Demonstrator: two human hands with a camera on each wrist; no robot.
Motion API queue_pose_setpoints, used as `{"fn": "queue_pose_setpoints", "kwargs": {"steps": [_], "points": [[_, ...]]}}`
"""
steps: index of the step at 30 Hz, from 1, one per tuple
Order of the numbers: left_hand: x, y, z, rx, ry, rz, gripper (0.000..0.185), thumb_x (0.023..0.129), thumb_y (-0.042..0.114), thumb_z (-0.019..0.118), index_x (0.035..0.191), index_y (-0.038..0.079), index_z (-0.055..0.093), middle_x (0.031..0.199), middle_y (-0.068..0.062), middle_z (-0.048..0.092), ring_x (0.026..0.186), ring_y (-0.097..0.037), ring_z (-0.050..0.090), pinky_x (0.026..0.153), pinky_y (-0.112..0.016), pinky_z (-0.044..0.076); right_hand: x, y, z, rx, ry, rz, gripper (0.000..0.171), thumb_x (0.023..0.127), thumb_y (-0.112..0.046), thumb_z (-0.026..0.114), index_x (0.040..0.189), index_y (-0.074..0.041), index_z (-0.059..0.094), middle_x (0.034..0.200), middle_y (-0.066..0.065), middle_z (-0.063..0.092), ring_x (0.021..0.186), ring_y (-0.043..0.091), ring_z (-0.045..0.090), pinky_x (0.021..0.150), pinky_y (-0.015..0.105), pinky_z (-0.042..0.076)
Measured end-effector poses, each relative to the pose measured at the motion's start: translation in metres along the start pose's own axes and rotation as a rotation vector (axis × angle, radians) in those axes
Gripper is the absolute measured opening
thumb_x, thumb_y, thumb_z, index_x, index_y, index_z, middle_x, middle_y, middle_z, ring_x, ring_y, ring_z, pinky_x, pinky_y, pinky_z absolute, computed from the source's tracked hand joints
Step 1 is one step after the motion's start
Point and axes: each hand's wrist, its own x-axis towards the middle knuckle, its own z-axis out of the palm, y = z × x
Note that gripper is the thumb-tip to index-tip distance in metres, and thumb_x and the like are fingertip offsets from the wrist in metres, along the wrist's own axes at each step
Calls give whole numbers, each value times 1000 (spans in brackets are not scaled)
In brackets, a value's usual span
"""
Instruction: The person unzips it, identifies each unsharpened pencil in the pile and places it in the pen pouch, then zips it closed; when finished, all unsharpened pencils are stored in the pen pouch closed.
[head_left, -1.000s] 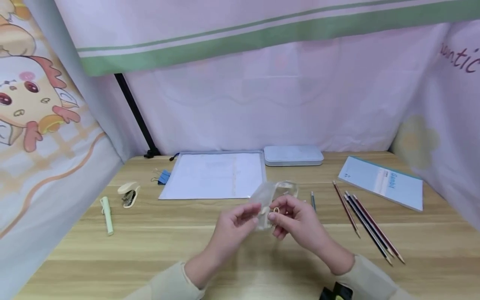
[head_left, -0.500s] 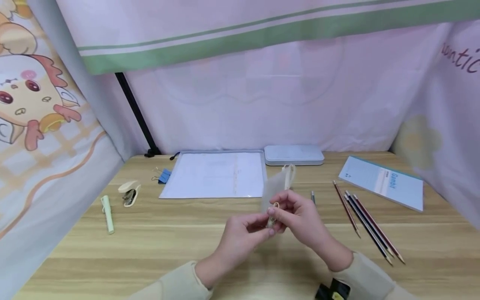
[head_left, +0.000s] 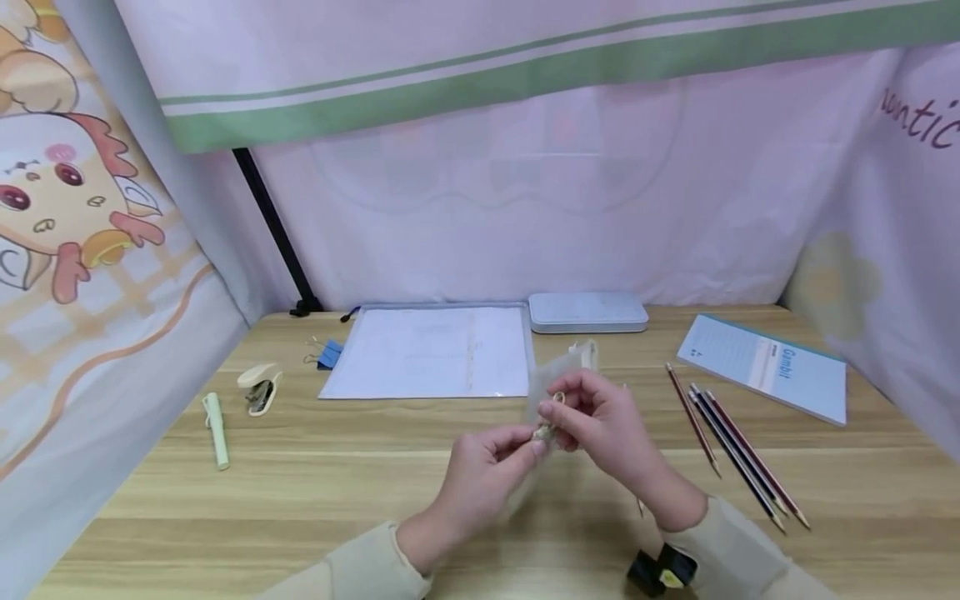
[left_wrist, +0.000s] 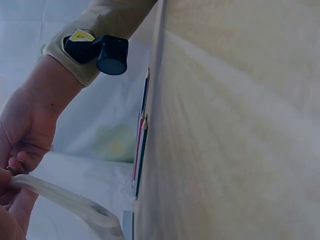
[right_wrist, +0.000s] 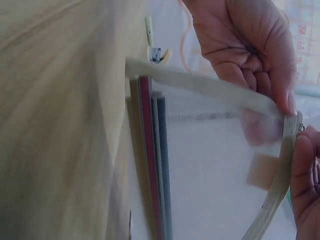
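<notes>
A translucent mesh zip pouch [right_wrist: 215, 150] with a pale zipper band hangs between both hands. Its near end is pinched by the thumb and fingers of my left hand [head_left: 483, 475]. Just beyond, my right hand [head_left: 603, 429] pinches the small zipper pull, whose ring [head_left: 558, 398] pokes up above the thumb. In the right wrist view, red and dark pencils [right_wrist: 154, 150] overlap the lower part of the pouch. The left wrist view shows the pale band [left_wrist: 75, 202] running away from the fingers, with the right hand [left_wrist: 30, 125] above it.
Pencils [head_left: 738, 450] and a blue notebook [head_left: 765, 367] lie right. At the back are a white tin [head_left: 588, 312] and a clear folder with paper [head_left: 431, 350]. Leftward sit a blue binder clip [head_left: 329, 354], a cream stapler [head_left: 260, 388] and a light green pen [head_left: 216, 431].
My left hand has moved right and taken hold of the pouch's near end. The pouch has turned edge-on. My right hand has shifted slightly away from the left with the zipper pull.
</notes>
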Motion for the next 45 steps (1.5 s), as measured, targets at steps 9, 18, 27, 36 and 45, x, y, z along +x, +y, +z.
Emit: {"fn": "queue_pose_setpoints", "kwargs": {"steps": [9,18,27,36,45], "points": [[5,4,-5,-39,-3,-7,18,83,2,64,97,-8,67,92,-22,68,75,-4,63,67,-20,54,9,13,-21,-9,78,74,16,83,-6,67,93,4,59,64,8,56,48,9,53,45,28,50],[9,-2,-17,-26,65,-83,14,81,-3,60,93,-7,67,86,-21,67,67,-3,59,62,-16,51,13,29,-45,-80,123,246,24,86,-16,65,99,2,57,71,11,59,55,10,58,53,28,54],[15,-15,-44,100,174,-100,11,83,0,60,91,1,68,77,-9,62,64,-7,51,53,-16,43,18,62,-87,-145,220,265,29,88,-21,63,99,5,55,68,0,60,55,5,59,54,25,54],[19,-20,-53,145,154,-80,13,86,1,59,94,3,68,84,-9,66,72,-6,56,61,-16,47,8,80,-104,-67,182,306,26,91,-24,57,85,0,48,69,-4,58,61,4,59,58,25,55],[10,-17,-72,302,172,-242,22,89,13,61,109,11,68,109,-5,67,100,-16,60,80,-25,51,1,65,-109,154,-107,231,15,95,-14,49,85,-3,50,91,-5,58,91,1,60,78,21,52]]}}
